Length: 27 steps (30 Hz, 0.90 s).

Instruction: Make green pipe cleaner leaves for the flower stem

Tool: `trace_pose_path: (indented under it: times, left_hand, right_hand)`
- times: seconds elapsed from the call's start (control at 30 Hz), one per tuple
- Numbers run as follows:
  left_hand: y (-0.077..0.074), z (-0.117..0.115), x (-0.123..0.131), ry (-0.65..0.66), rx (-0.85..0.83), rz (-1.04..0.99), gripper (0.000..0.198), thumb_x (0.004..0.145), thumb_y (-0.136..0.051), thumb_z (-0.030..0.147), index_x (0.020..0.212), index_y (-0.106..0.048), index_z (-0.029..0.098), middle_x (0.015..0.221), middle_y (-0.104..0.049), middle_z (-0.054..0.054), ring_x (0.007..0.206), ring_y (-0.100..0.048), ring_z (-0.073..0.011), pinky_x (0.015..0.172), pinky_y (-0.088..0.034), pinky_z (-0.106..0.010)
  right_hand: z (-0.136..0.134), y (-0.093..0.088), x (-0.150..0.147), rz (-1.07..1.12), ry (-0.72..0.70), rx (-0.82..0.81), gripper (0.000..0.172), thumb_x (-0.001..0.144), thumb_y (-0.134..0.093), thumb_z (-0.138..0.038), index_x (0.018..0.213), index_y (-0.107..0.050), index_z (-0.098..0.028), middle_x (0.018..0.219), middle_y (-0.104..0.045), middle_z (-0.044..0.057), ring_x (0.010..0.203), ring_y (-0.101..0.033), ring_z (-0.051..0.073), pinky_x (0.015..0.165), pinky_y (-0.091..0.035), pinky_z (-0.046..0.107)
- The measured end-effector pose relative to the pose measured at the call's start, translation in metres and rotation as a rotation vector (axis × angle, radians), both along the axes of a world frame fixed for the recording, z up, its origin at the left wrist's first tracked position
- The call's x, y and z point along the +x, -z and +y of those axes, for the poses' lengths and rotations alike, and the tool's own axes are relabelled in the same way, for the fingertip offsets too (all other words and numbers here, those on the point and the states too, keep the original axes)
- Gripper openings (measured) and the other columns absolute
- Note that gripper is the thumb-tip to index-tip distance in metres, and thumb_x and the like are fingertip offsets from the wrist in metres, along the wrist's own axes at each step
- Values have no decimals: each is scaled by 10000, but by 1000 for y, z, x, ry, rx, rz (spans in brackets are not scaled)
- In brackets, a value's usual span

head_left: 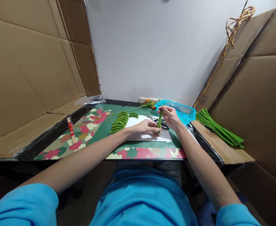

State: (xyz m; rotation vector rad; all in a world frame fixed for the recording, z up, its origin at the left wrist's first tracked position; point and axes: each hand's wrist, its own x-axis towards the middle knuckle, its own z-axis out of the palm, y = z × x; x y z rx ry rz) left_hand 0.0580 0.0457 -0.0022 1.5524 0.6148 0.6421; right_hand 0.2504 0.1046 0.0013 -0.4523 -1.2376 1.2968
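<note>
Between my two hands a small bundle of green pipe cleaners (160, 121) stands roughly upright over a white sheet (138, 121). My right hand (169, 115) pinches its upper end; my left hand (147, 128) has thumb and fingers closed on the lower end. Just behind the bundle lie black-handled scissors (165, 124), partly hidden by my hands. To the left, a row of curved green fuzzy pieces (119, 122) is laid out, with another small curved green piece (133, 115) on the sheet's upper left edge.
A blue plastic basket (181, 113) stands at the back right, beside orange and green fuzzy flowers (150, 103). Many long green pipe cleaners (219, 128) lie on cardboard at the right. Chopsticks in a red wrapper (71, 130) lie at the left. Cardboard walls (29, 56) flank the table.
</note>
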Motion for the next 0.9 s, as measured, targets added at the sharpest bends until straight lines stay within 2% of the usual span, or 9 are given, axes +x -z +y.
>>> trace_pose_path:
  times: [0.17, 0.47, 0.6, 0.73, 0.9]
  left_hand:
    - [2, 0, 1, -57, -54, -34, 427, 752, -928, 459, 973, -824, 109, 1018, -784, -154, 881, -750, -212, 881, -632, -390]
    - [6, -1, 0, -33, -21, -23, 407, 738, -939, 444, 927, -833, 100, 956, -804, -151, 870, -785, -230, 881, -647, -362]
    - [6, -1, -1, -28, -9, 1, 423, 729, -941, 461, 919, -829, 100, 942, -812, -157, 856, -793, -234, 856, -653, -356]
    - [6, -1, -1, -25, 17, 21, 416, 749, -926, 474, 911, -824, 104, 950, -817, -164, 871, -798, -244, 831, -659, -356]
    - [6, -2, -2, -8, 40, 45, 427, 757, -914, 496, 915, -826, 110, 967, -820, -173, 890, -801, -247, 825, -663, -346]
  right_hand:
    - [-2, 0, 1, -9, -7, -7, 305, 730, -953, -472, 749, -785, -218, 839, -762, 14, 763, -714, 155, 866, -599, 327]
    - [-3, 1, 0, -28, -13, -11, 350, 662, -977, -494, 752, -791, -211, 842, -761, 17, 764, -709, 158, 865, -596, 315]
    - [-3, 0, -1, -45, -18, -22, 337, 731, -940, -503, 755, -777, -208, 840, -774, 27, 764, -726, 167, 847, -598, 319]
    - [-1, -2, 3, -63, -77, -89, 423, 840, -825, -605, 778, -769, -191, 880, -809, 64, 816, -776, 205, 877, -610, 342]
    - [-2, -3, 8, -85, -149, -162, 388, 770, -896, -550, 819, -783, -183, 912, -833, 73, 849, -804, 246, 893, -637, 374]
